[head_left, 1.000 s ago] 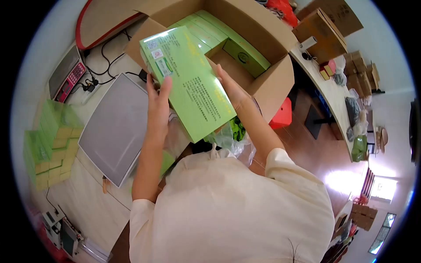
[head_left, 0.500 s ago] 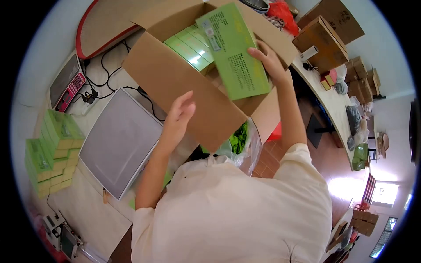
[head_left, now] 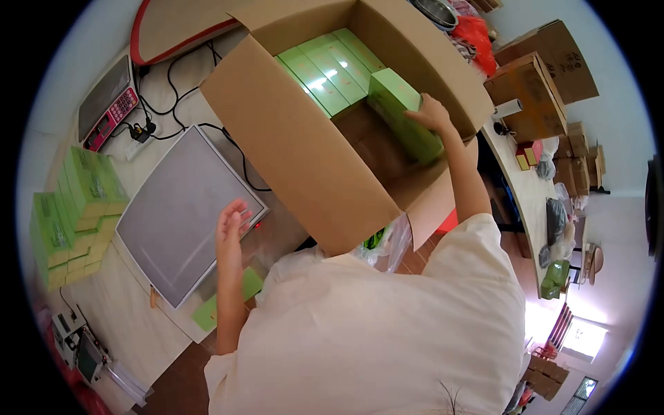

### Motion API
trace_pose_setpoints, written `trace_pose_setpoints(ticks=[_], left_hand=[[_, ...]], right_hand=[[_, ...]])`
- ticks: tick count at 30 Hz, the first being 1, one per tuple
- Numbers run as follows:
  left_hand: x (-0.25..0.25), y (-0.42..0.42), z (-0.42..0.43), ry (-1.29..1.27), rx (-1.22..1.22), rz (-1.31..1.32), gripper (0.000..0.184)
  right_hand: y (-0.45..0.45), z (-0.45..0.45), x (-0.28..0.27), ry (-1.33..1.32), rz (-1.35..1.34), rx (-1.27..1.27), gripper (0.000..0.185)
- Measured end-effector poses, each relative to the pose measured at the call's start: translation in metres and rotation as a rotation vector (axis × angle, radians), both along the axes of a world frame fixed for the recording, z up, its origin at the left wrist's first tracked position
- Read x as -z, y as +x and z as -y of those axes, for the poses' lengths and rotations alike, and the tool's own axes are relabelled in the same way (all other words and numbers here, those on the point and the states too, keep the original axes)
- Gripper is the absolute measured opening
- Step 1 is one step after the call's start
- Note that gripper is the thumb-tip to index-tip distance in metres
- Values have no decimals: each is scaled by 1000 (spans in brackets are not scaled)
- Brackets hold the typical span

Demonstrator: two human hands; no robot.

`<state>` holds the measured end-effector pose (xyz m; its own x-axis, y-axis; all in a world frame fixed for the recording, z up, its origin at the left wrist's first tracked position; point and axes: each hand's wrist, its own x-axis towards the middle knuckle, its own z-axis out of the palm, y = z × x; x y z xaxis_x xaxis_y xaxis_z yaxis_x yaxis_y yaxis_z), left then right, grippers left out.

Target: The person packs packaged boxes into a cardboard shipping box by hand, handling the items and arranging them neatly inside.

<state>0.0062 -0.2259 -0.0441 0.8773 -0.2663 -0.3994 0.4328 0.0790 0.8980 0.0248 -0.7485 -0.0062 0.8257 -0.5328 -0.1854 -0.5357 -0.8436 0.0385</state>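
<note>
My right hand (head_left: 434, 115) grips the end of a green box (head_left: 401, 111), which stands on its narrow side inside a large open cardboard carton (head_left: 297, 152). Several more green boxes (head_left: 325, 69) lie packed side by side at the carton's far end, and the held one is beside them. Bare brown cardboard shows at the near end of the carton. My left hand (head_left: 233, 220) hovers over the corner of a grey flat-topped panel (head_left: 187, 207), fingers apart and holding nothing.
Stacked green boxes (head_left: 83, 207) stand at the left, near a scale with a pink keypad (head_left: 114, 114). Black cables (head_left: 180, 104) run behind the grey panel. Another green box (head_left: 225, 301) lies by my left forearm. Cardboard boxes (head_left: 529, 97) occupy the right-hand table.
My right hand has lowered the green box into the carton and turned it on its narrow side. My left hand has moved left and down, away from the carton.
</note>
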Motion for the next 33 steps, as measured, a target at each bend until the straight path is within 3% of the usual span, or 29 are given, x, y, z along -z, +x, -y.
trace_pose_setpoints(ticks=[3, 5, 7, 9, 10, 13, 15, 17, 19, 21, 23, 24, 26, 27, 29, 33], left_hand=[[3, -6, -7, 37, -65, -21, 36], [2, -11, -8, 70, -94, -38, 35], [0, -14, -9, 96, -106, -35, 35], [-2, -17, -10, 116, -112, -30, 35], [-3, -18, -9, 123, -120, -20, 35], [-12, -30, -16, 107, -207, -32, 34], [-13, -36, -31, 91, -285, -43, 33], [-12, -47, -56, 91, -411, -65, 32], [-10, -56, -81, 94, -541, 40, 27], [-14, -65, -109, 127, -735, 63, 26], [-17, -82, -133, 147, -887, 99, 26], [-18, -90, -145, 136, -980, 130, 25], [-17, -110, -163, 117, -1143, 169, 23], [-18, -122, -169, 119, -1182, 164, 23], [-21, -145, -172, 198, -1318, 143, 22], [1, -185, -183, 210, -1407, 62, 28]], right_hand=[[-20, 8, 37, 93, 200, -36, 71], [-30, 9, 60, 44, 133, -9, 78], [-30, 14, 85, 1, 49, -38, 72], [-19, 8, 104, -229, -39, -196, 70], [-8, 7, 114, -211, -211, -135, 75], [19, -4, 133, -149, -262, 8, 77], [24, -49, 89, -133, -47, -36, 66], [38, -94, 59, -11, 454, -258, 47], [47, -173, 3, 290, 763, -381, 25], [36, -267, -24, 551, 828, -614, 17], [13, -361, -16, 722, 804, -1014, 16], [-3, -400, -7, 886, 584, -1085, 19], [-38, -469, 40, 965, 412, -1505, 29], [-56, -496, 63, 971, 347, -1616, 43], [-83, -531, 62, 661, 3, -1665, 60], [-98, -565, 144, 536, -59, -1659, 74]])
